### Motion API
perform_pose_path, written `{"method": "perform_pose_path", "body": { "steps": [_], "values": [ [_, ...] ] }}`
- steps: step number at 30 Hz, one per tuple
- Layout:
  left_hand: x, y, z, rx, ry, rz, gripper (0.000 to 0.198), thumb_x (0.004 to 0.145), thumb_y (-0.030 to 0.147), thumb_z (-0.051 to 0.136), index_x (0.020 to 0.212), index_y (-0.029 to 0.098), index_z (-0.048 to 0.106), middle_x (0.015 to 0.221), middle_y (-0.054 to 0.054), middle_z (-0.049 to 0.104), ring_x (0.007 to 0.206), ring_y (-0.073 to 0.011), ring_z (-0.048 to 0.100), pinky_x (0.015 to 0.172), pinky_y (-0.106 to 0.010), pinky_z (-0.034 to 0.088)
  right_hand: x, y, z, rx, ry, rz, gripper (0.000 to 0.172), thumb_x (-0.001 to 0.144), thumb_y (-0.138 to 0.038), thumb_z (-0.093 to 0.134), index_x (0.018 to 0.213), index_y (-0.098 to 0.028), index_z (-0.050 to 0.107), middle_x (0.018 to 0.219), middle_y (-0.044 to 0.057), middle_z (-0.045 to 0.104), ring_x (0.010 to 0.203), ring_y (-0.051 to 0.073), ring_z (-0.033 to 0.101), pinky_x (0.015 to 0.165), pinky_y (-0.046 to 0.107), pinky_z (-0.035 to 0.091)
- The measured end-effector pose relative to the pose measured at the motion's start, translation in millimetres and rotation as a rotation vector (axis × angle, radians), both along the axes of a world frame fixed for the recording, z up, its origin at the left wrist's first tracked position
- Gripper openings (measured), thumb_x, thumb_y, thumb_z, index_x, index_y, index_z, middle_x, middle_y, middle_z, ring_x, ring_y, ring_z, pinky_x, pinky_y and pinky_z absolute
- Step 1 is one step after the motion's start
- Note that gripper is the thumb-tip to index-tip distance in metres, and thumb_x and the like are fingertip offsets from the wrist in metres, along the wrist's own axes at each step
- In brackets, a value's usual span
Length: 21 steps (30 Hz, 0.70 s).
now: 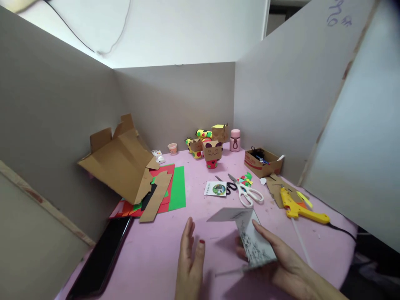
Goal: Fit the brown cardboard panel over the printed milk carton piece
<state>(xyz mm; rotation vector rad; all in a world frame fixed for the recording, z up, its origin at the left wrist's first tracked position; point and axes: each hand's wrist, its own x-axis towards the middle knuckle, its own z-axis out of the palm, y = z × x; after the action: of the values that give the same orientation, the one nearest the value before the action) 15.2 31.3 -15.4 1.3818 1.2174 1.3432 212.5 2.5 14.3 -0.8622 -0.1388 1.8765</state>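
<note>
A: Left hand [190, 266]?
B: Upright, fingers extended, thumb spread, just beside the folded card [253, 241].
A: Right hand [283, 257]?
B: Angled in from lower right, gripping that card over the pink table [150, 254], thumb on top.

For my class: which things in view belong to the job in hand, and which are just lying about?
In the job, judging by the hands:
- folded patterned card, held in the right hand
- left hand, open beside it

Lying about, untouched; some may be tools for it:
- white-handled scissors
- yellow glue gun
- pink bottle
- green sheet
</note>
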Motion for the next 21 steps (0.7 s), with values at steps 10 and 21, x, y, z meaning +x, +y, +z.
{"method": "perform_pose_path", "body": {
  "steps": [10, 21],
  "values": [
    [-3.7, -6.5, -5.5, 0.01, 0.011, -0.074, 0.05, 0.084, 0.049, 0.045, 0.126, 0.021, 0.045, 0.137, -0.01, 0.043, 0.127, -0.0237, 0.037, 0.105, -0.04, 0.03, -5.5, 8.1, 5.5, -0.09, -0.157, 0.054, 0.033, 0.074, -0.05, 0.061, 0.069, -0.017, 0.062, 0.049, -0.001, 0.062, 0.05, 0.017, 0.061, 0.051, 0.029, 0.046],
    [-0.4, -9.0, -9.5, -0.154, -0.267, -0.209, 0.053, 0.074, 0.049, 0.062, 0.119, 0.023, 0.049, 0.13, -0.013, 0.05, 0.115, -0.0278, 0.051, 0.097, -0.042, 0.039, -7.5, -9.9, -7.8, 0.101, 0.274, 0.265, 0.056, 0.084, -0.053, 0.043, 0.097, -0.004, 0.068, 0.088, 0.015, 0.074, 0.085, 0.024, 0.067, 0.081, 0.037, 0.047]
  ]
}}
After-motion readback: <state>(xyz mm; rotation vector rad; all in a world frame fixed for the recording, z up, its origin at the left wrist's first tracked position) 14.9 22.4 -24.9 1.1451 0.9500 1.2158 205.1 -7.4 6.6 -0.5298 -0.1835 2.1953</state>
